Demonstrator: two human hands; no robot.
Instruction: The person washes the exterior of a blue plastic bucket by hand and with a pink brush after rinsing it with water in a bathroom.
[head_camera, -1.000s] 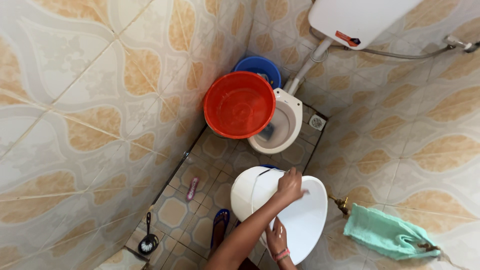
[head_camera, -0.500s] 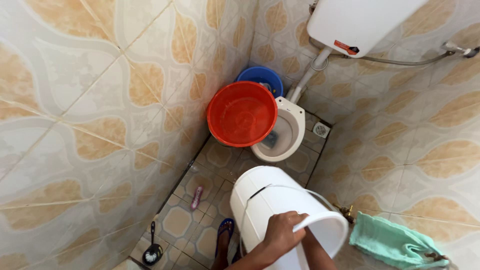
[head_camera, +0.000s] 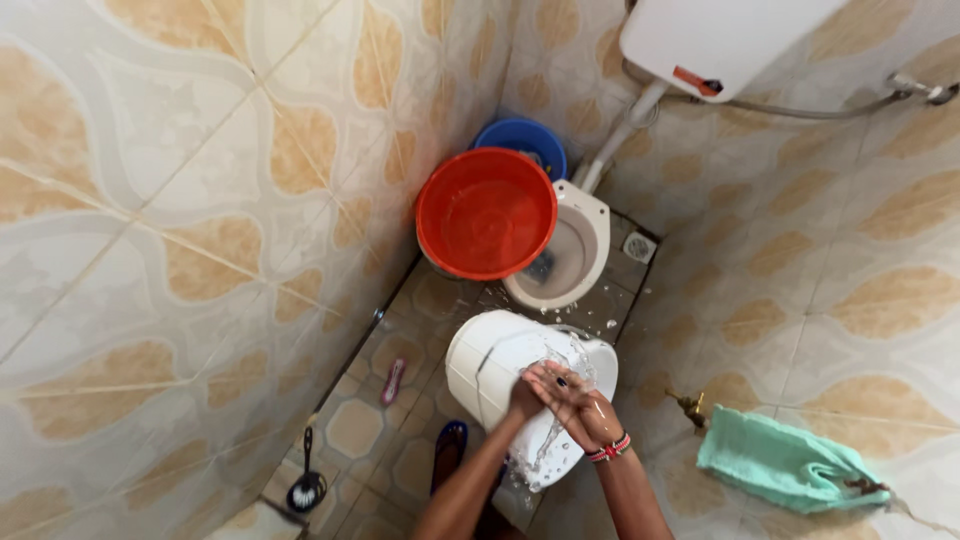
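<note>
Over the near part of the tiled floor (head_camera: 350, 425) we hold both hands together above the white bucket (head_camera: 480, 365), which is tipped so its mouth faces right and towards us. Our left hand (head_camera: 528, 392) and right hand (head_camera: 578, 400) press against each other in front of the bucket's opening, with water splashing around them and running down past its rim. The fingers (head_camera: 552, 378) of both hands overlap, loosely bent, and grasp nothing that we can see; whether either hand touches the bucket's rim we cannot tell through the spray. A red and white bracelet (head_camera: 610, 448) sits on our right wrist.

Just beyond the bucket stands the white toilet bowl (head_camera: 575, 262), and the red basin (head_camera: 486, 212) sits to its left, overlapping the bowl's rim. Behind the red basin, in the far corner, a blue bucket (head_camera: 520, 135) shows only its upper edge. A white cistern (head_camera: 715, 40) hangs on the far wall, with a pipe running down towards the bowl.

On the floor to the left of the white bucket lies a small pink brush (head_camera: 392, 380), and nearer to us a dark brush (head_camera: 305, 485) rests by the left wall. A blue sandal (head_camera: 447, 452) shows beside our left forearm. On the right wall a brass tap (head_camera: 690, 408) sticks out, and a green towel (head_camera: 785, 465) hangs just beside it.
</note>
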